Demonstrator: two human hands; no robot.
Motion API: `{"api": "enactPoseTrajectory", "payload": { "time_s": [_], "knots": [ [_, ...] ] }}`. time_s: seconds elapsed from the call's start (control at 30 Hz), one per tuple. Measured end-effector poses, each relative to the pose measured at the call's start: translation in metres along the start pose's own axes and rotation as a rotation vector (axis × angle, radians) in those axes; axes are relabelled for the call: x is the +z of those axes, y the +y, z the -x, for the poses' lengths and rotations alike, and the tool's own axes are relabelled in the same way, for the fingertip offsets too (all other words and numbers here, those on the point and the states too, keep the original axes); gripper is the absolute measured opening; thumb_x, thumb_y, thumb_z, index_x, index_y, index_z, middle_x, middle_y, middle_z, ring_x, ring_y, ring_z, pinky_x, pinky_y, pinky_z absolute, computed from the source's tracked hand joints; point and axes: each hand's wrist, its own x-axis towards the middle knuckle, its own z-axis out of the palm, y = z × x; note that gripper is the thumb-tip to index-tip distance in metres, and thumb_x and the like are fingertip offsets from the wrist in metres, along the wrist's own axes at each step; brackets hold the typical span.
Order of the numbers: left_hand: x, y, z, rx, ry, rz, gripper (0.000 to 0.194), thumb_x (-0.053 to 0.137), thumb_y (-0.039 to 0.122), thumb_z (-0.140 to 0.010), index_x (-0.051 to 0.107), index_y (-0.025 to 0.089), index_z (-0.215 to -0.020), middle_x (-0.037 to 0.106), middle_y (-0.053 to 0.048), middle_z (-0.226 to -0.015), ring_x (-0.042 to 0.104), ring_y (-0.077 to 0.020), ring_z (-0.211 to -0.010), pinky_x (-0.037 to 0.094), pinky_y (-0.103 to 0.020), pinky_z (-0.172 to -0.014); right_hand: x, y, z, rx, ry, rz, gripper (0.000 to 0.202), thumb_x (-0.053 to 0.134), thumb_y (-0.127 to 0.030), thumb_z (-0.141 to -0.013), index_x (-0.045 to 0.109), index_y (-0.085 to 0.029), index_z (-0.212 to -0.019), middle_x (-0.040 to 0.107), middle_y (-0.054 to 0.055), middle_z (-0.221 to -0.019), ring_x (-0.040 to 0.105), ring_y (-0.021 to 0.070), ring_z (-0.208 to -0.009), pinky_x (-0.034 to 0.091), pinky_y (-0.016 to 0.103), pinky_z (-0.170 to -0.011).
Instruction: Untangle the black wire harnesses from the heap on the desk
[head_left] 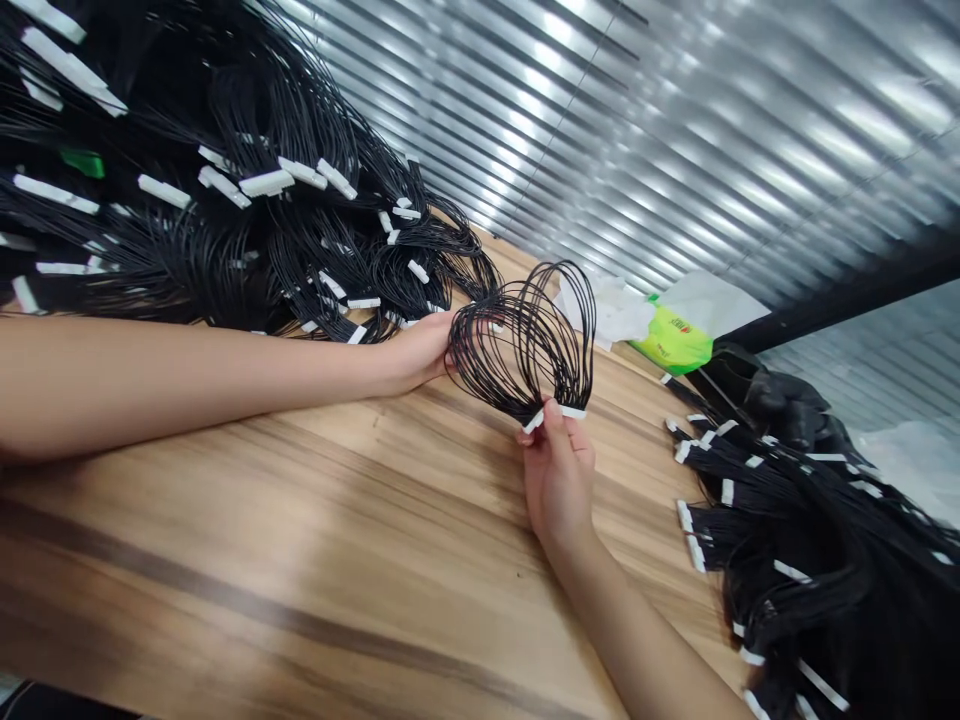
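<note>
Up above the worktop point(337, 500), nearer the far edge than the near one: a looped black wire harness point(531, 345), spread between both hands. Closed in a firm-looking pinch at the right hand point(559, 480), thumb across two white connectors point(574, 411), side by side but angled apart. And over at the left hand point(424, 350), closed around the outer side of the loops, with fingertips partly hidden; impossible to tell how tightly.

Steady now: hold by the connector housings, not by the thin wires, to spare the joints any strain. Easy on the left, just enough pressure to guide the loops without kinking. Look at those tall loops, standing apart from the rest; best to gather gently, strand beside strand. Mind the large wire heap point(285, 90) toward the far left corner, so close to the left hand; lift clear to avoid a snag. Likewise, stay clear of the second heap point(825, 530) along the right edge.
</note>
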Motion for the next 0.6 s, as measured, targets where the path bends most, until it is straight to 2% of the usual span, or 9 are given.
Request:
{"api": "enactPoseTrajectory", "payload": {
  "time_s": [0.07, 0.13, 0.27, 0.33, 0.43, 0.53, 0.6],
  "knots": [
    [0.001, 0.004, -0.001, 0.01, -0.034, 0.039, 0.009, 0.059, 0.016, -0.083, 0.062, 0.013, -0.075, 0.058, 0.001, -0.062, 0.055, -0.0077, -0.054, 0.048, -0.018, -0.054, 0.0, 0.001, 0.001, -0.023, 0.003, 0.038, 0.02, 0.075, -0.036, -0.072, 0.066, -0.018, -0.071, 0.055, -0.005, -0.062, 0.043, 0.0079, -0.056, 0.035, 0.022, -0.054],
    [0.002, 0.008, 0.0, 0.029, -0.021, 0.1, 0.008, 0.056, 0.017, -0.086, 0.063, 0.014, -0.087, 0.062, 0.001, -0.069, 0.058, -0.0077, -0.059, 0.049, -0.017, -0.056, 0.0, 0.001, 0.003, -0.039, 0.004, 0.065, 0.021, 0.074, -0.037, -0.073, 0.066, -0.018, -0.071, 0.055, -0.005, -0.062, 0.043, 0.0077, -0.056, 0.035, 0.022, -0.054],
    [0.007, 0.014, 0.004, -0.014, 0.075, 0.124, 0.014, 0.053, 0.011, -0.087, 0.06, 0.017, -0.097, 0.05, 0.007, -0.056, 0.043, -0.0031, -0.041, 0.035, -0.013, -0.041, 0.0, 0.001, 0.004, -0.042, 0.015, 0.086, 0.021, 0.074, -0.037, -0.074, 0.066, -0.018, -0.073, 0.054, -0.005, -0.061, 0.042, 0.0078, -0.056, 0.034, 0.022, -0.054],
    [0.008, 0.014, 0.005, -0.004, 0.076, 0.056, 0.01, 0.053, 0.015, -0.089, 0.059, 0.017, -0.096, 0.047, 0.007, -0.057, 0.039, -0.0029, -0.039, 0.032, -0.014, -0.039, -0.001, 0.001, 0.004, -0.04, 0.034, 0.086, 0.021, 0.074, -0.038, -0.073, 0.066, -0.018, -0.074, 0.054, -0.005, -0.061, 0.042, 0.0081, -0.056, 0.033, 0.022, -0.054],
    [0.006, 0.009, 0.007, 0.174, 0.101, -0.189, 0.012, 0.051, 0.025, -0.092, 0.059, 0.017, -0.094, 0.054, 0.003, -0.074, 0.043, -0.0036, -0.05, 0.034, -0.015, -0.044, -0.001, 0.0, 0.003, -0.05, 0.066, 0.085, 0.023, 0.074, -0.039, -0.072, 0.066, -0.017, -0.075, 0.052, -0.005, -0.061, 0.04, 0.008, -0.055, 0.033, 0.021, -0.052],
    [0.0, 0.005, 0.01, 0.447, 0.162, -0.518, 0.014, 0.05, 0.024, -0.092, 0.058, 0.019, -0.103, 0.056, 0.0, -0.094, 0.049, -0.0057, -0.068, 0.041, -0.016, -0.06, 0.0, 0.0, 0.002, -0.065, 0.082, 0.081, 0.024, 0.074, -0.039, -0.072, 0.066, -0.018, -0.075, 0.052, -0.005, -0.061, 0.039, 0.0078, -0.055, 0.033, 0.021, -0.052],
    [-0.003, 0.005, 0.015, 0.642, 0.132, -0.696, 0.017, 0.051, 0.025, -0.092, 0.056, 0.021, -0.108, 0.057, -0.001, -0.101, 0.05, -0.0081, -0.079, 0.043, -0.019, -0.072, 0.0, 0.001, 0.002, -0.065, 0.088, 0.078, 0.024, 0.074, -0.039, -0.071, 0.066, -0.018, -0.078, 0.053, -0.005, -0.063, 0.04, 0.0077, -0.056, 0.033, 0.021, -0.052]
  ]
}}
